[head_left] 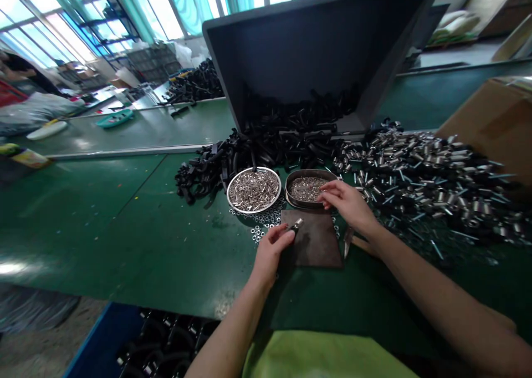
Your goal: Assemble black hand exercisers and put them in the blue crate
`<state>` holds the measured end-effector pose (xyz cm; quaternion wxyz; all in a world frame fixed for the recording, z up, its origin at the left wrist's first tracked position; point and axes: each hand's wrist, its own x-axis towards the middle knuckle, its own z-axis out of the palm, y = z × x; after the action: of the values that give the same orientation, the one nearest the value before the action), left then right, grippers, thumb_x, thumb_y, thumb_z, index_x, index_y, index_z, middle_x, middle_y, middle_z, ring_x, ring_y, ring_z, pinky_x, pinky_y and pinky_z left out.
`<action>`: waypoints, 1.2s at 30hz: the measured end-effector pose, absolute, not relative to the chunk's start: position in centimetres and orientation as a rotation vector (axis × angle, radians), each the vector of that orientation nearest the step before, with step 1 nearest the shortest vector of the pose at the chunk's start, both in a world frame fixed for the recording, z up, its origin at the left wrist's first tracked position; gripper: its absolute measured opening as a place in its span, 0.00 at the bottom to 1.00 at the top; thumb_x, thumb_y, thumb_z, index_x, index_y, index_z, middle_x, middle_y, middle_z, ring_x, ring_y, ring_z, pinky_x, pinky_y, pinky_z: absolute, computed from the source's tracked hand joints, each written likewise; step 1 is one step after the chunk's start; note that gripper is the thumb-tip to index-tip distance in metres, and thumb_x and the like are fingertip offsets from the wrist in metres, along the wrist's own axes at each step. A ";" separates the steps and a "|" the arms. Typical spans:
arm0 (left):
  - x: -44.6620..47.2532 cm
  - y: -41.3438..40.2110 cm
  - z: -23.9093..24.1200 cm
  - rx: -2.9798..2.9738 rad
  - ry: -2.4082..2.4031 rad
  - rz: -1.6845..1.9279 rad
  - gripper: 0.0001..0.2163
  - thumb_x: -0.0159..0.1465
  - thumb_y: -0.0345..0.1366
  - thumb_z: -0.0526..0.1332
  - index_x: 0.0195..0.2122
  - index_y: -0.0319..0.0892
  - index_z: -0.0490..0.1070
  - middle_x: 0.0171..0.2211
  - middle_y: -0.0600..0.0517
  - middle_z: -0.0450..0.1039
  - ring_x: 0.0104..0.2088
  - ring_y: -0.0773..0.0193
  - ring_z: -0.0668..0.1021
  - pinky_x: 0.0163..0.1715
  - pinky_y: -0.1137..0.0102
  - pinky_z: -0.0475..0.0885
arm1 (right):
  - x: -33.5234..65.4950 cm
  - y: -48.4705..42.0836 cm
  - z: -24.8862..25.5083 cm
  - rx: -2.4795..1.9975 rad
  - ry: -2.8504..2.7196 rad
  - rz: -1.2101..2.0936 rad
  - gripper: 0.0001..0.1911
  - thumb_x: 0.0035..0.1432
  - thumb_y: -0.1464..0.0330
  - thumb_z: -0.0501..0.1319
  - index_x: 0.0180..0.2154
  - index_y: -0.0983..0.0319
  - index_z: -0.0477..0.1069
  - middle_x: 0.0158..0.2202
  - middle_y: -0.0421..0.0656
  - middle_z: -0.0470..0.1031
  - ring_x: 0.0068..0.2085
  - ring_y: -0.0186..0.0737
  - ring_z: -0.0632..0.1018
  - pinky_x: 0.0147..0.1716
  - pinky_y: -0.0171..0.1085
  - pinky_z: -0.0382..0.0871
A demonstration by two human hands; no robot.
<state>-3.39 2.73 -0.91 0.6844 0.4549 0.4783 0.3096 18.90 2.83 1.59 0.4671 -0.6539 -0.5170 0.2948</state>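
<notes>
My left hand (270, 250) is closed around a small black part with a shiny metal end (298, 223), which points up and away over a dark flat plate (318, 250). My right hand (347, 203) is over the right edge of an oval tin (293, 200) of tiny metal pieces. Its thumb and fingertips are pinched together, and anything between them is too small to make out. Left of the tin is a round metal dish (230, 200) heaped with small metal pins. Loose nuts (257, 234) lie scattered around the dish and beside the plate.
A large grey bin (307, 51) lies tipped on its side, black parts (245, 151) spilling from it. Metal-tipped parts (432, 167) are piled at right before a cardboard box (494, 123). A pointed tool (348, 242) lies by the plate. A blue crate (103, 333) stands below the green table (124, 234).
</notes>
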 end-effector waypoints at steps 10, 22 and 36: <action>-3.1 1.8 1.1 0.202 0.725 0.613 0.16 0.62 0.46 0.58 0.36 0.35 0.69 0.25 0.49 0.72 0.25 0.64 0.77 0.32 0.65 0.76 | 12.8 -2.0 -0.1 -1.381 -1.188 0.933 0.05 0.53 0.66 0.61 0.30 0.61 0.70 0.30 0.41 0.71 0.29 0.35 0.72 0.24 0.34 0.68; -3.3 2.2 -0.1 0.624 0.839 0.609 0.23 0.50 0.49 0.67 0.42 0.38 0.73 0.35 0.47 0.77 0.36 0.59 0.78 0.38 0.67 0.72 | 13.5 -1.5 -1.5 -1.463 -1.653 0.398 0.03 0.59 0.71 0.55 0.32 0.60 0.66 0.31 0.42 0.71 0.34 0.38 0.73 0.33 0.37 0.66; -3.2 1.1 -2.5 2.465 0.911 0.452 0.27 0.54 0.45 0.66 0.52 0.42 0.64 0.44 0.46 0.72 0.45 0.52 0.71 0.46 0.57 0.67 | 17.9 -2.9 -1.1 -1.686 -2.431 -0.220 0.06 0.61 0.66 0.57 0.34 0.60 0.70 0.32 0.44 0.73 0.35 0.40 0.70 0.30 0.37 0.57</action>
<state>-3.15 1.14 -2.51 0.2352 0.8985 0.3320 0.1648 17.86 -2.94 -1.12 0.0874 -0.5661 -0.8164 -0.0737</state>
